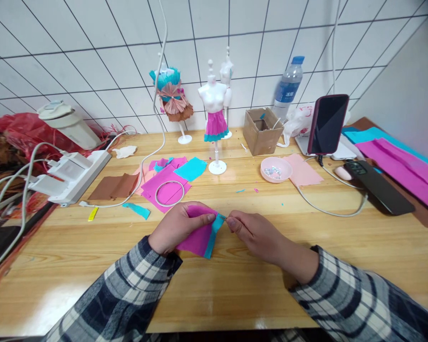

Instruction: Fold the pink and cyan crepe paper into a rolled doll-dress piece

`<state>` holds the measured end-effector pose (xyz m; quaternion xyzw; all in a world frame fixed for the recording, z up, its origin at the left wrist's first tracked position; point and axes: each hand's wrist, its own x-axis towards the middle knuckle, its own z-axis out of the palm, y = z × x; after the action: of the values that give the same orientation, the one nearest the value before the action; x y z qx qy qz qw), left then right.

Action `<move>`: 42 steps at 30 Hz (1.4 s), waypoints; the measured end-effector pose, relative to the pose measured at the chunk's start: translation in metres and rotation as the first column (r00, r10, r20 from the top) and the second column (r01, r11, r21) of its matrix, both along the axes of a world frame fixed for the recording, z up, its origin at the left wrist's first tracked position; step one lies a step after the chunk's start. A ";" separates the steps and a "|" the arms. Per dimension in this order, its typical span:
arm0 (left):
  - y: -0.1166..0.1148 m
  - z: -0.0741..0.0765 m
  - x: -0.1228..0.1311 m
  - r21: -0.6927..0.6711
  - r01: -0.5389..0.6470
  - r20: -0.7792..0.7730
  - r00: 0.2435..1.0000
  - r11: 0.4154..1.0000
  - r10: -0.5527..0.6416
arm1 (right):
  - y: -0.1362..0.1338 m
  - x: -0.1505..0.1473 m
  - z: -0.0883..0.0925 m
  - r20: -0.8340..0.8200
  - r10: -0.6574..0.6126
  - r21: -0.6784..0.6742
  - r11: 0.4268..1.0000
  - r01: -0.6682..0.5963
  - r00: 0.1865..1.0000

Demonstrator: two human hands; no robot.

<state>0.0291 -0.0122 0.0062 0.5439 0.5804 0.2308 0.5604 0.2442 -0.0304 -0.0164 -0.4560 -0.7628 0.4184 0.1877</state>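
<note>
My left hand (180, 225) is closed on a piece of magenta crepe paper with a teal strip along one edge (202, 237), held just above the wooden table (235, 285). My right hand (255, 232) pinches the top corner of the teal strip with thumb and forefinger. Both hands meet at that corner near the middle of the table. Behind them stands a small white mannequin (214, 97) wearing a magenta and teal paper skirt (216, 126).
Loose magenta, teal, pink and brown paper pieces (167, 183) and a white ring lie beyond my hands. A second dressed mannequin (173, 102), cardboard box (262, 129), water bottle (288, 88), pink dish (275, 169), propped phone (326, 124), flat phone (380, 186), power strip (74, 175) and cables surround them.
</note>
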 end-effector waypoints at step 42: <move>-0.001 -0.001 0.004 0.062 0.034 -0.042 0.999 0.998 -0.031 | 0.000 -0.003 0.001 0.051 -0.049 -0.022 0.998 0.050 0.997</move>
<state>0.0331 -0.0131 0.0054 0.5751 0.5752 0.2285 0.5349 0.2414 -0.0303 -0.0158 -0.4874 -0.7508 0.4107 0.1733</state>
